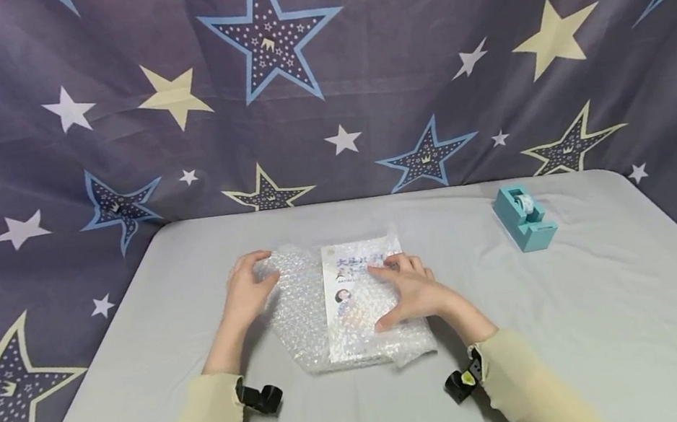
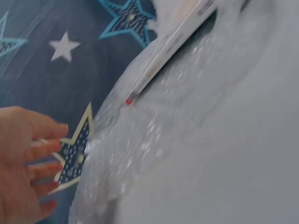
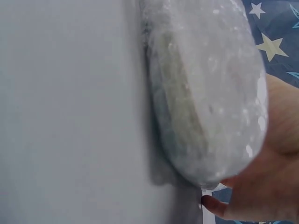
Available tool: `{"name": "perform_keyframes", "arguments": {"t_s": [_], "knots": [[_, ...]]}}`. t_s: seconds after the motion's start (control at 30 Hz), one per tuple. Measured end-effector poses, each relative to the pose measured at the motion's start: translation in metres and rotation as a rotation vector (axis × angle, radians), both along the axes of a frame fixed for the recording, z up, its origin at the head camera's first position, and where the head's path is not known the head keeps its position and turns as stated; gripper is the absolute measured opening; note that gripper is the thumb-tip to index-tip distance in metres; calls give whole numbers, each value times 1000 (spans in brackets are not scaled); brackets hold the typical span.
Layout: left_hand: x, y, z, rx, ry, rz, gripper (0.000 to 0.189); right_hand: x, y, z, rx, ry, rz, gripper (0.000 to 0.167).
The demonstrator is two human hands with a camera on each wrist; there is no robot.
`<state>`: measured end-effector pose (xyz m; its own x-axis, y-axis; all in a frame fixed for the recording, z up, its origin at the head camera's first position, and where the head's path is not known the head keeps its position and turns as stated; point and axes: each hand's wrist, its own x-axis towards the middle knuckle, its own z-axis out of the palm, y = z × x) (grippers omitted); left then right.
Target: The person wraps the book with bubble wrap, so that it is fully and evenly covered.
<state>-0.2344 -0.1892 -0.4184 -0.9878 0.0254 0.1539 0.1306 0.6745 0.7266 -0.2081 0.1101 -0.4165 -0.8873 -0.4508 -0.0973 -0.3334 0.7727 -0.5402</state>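
A white book (image 1: 339,324) with blue lettering lies on a sheet of bubble wrap (image 1: 301,304), whose right part is folded over the cover. The left hand (image 1: 247,292) is at the wrap's left edge, fingers and thumb spread, holding nothing; in the left wrist view, that hand (image 2: 21,165) shows a gap from the wrap. Over the folded part, the right hand (image 1: 415,292) spreads its fingers and thumb across the book. In the right wrist view, the wrap (image 3: 219,93) rounds the book's side, and the right hand's (image 3: 275,172) contact with it is partly hidden.
A teal tape dispenser (image 1: 523,218) with a roll of tape stands at the back right of the table (image 1: 591,319), which has a light grey cover. Behind hangs a dark curtain (image 1: 358,77) with stars. Black cameras (image 1: 263,399) are strapped to both wrists.
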Motion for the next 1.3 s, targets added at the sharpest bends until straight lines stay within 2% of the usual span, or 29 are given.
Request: {"name": "perform_keyframes", "arguments": {"t_s": [0.13,0.37,0.53,0.7,0.87,0.97,1.1,1.3], "knots": [[1,-16,-2,-56,-89,67,55,0,0,0,1,3,0,102],[2,-27,-3,-87,-172,49,61,3,0,-2,-14,-2,-15,101],[4,-33,-6,-77,-236,72,63,5,0,-4,-18,2,-5,100],[2,-37,-7,-7,-266,101,60,5,0,-3,-40,0,-11,99],[0,-38,-7,51,-260,97,56,3,1,-3,-51,5,-15,99],[0,-39,-7,131,-263,87,55,3,1,-2,-48,2,-17,99],[0,-40,-7,276,-285,52,54,4,0,-1,-47,0,-19,98],[3,-43,-8,360,-338,-50,58,5,0,-2,-46,2,-21,98]]}}
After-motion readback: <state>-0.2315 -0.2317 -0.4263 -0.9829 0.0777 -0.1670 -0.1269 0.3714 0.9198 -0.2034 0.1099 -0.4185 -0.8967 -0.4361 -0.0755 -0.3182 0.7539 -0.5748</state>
